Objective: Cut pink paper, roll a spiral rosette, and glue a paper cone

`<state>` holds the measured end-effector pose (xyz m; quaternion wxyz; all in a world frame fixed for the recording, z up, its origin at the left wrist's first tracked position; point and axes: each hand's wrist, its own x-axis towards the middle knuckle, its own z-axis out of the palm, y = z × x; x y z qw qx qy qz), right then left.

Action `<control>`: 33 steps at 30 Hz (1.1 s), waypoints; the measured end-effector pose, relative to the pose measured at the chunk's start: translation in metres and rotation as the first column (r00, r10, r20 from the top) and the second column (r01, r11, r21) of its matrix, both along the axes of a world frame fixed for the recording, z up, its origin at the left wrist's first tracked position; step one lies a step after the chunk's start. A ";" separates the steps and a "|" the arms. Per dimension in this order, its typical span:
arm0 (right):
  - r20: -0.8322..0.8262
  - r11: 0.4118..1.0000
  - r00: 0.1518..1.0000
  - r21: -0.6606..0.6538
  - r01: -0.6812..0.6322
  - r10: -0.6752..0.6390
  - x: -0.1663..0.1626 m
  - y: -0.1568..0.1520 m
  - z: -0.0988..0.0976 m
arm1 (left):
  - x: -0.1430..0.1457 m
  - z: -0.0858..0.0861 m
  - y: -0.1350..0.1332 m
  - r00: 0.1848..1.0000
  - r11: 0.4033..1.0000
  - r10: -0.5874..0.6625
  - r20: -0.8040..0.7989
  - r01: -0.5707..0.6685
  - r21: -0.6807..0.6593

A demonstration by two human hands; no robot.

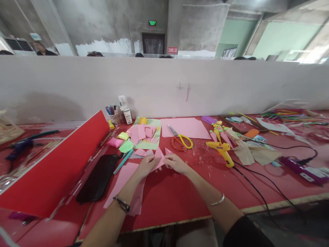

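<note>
Above the red table, my left hand (147, 164) pinches a small piece of pink paper (159, 157), which looks folded to a point. My right hand (176, 162) is closed on the paper's right side, where a pink corner sticks up above the fingers. Under my left forearm lies a larger pink sheet (130, 178). Just beyond my hands are scissors (180, 137) with yellow and orange handles, and a pink sheet (189, 127) lies flat behind them. Pink paper pieces (144, 133) are heaped on a light green sheet (158, 135) beyond my left hand.
A red panel (61, 164) leans at the left, beside a black phone-like slab (99, 178) and a teal pen-like stick (123, 162). To the right, a yellow glue gun (222, 151) trails a black cord over the table edge. A white partition (154, 85) stands behind.
</note>
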<state>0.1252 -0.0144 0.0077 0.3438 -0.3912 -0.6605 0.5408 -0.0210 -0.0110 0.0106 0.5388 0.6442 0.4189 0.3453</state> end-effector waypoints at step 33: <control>-0.026 0.740 0.941 0.611 0.282 -0.337 0.006 0.003 -0.002 | 0.000 -0.011 0.009 0.967 0.978 0.148 0.209 -0.111 -0.177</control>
